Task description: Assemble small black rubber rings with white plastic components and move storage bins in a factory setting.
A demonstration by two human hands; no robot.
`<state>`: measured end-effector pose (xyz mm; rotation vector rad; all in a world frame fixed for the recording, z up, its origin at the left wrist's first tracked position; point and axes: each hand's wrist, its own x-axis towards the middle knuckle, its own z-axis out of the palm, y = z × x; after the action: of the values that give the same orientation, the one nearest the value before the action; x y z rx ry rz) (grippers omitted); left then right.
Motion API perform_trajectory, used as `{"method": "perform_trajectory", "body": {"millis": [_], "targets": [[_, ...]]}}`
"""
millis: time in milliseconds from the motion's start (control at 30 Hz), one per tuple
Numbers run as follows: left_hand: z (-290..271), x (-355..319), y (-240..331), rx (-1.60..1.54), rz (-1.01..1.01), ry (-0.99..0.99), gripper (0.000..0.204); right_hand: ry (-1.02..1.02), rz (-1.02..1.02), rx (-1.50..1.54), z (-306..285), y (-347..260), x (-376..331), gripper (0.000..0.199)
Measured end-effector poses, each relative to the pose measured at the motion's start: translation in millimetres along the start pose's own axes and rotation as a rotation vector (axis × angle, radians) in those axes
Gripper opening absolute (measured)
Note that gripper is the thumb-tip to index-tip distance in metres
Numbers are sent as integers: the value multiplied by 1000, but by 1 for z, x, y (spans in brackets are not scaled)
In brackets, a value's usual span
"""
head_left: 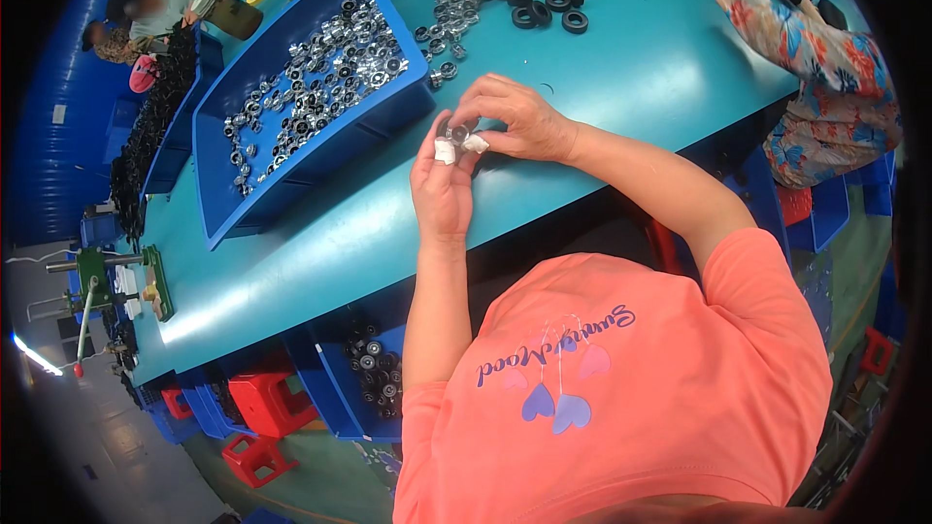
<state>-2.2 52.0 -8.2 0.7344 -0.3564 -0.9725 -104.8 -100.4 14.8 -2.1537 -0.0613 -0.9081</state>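
Above the teal table, my two hands meet around a small round metal part with a dark ring (459, 134). My left hand (444, 196) holds it from the left, palm turned up. From the right, my right hand (524, 121) closes its bent fingers on the same part. White wrapping shows at the fingertips of both hands. My fingers cover much of the part, so its full shape is hidden. Just left of my hands stands a large blue bin (320, 150) with many loose shiny metal parts with dark centres (354, 58) in it.
More metal parts (451, 19) lie on the teal table (641, 49), near black rings (558, 2). A green hand press (97, 281) stands at the far left. Blue bins (330, 378) and red stools (267, 403) are below the table edge. A person in a floral sleeve (777, 29) works at right.
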Motion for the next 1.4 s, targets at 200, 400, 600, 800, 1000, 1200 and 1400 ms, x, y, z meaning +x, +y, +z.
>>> {"method": "perform_trajectory", "body": {"millis": [200, 400, 600, 800, 1000, 1200, 1400], "targets": [[5, 2, -5, 241, 16, 93, 42, -46, 121, 54, 1, -1, -1, 33], [-1, 1, -3, 182, 42, 85, 33, -256, 481, 240, -8, 14, -2, 41], [-2, -1, -5, 271, 108, 119, 28, -263, 378, 418, -4, 18, -6, 35], [11, -1, -9, 511, 175, 221, 22, -213, 434, 565, -7, 12, -5, 33], [25, 2, 0, 675, 108, 229, 28, -160, 594, 639, -8, 15, -3, 32], [11, 2, 2, 484, 74, 174, 33, -207, 702, 720, -7, 15, 0, 32], [18, 4, 5, 720, 33, 214, 35, -166, 673, 706, -5, 17, -3, 29]]}}
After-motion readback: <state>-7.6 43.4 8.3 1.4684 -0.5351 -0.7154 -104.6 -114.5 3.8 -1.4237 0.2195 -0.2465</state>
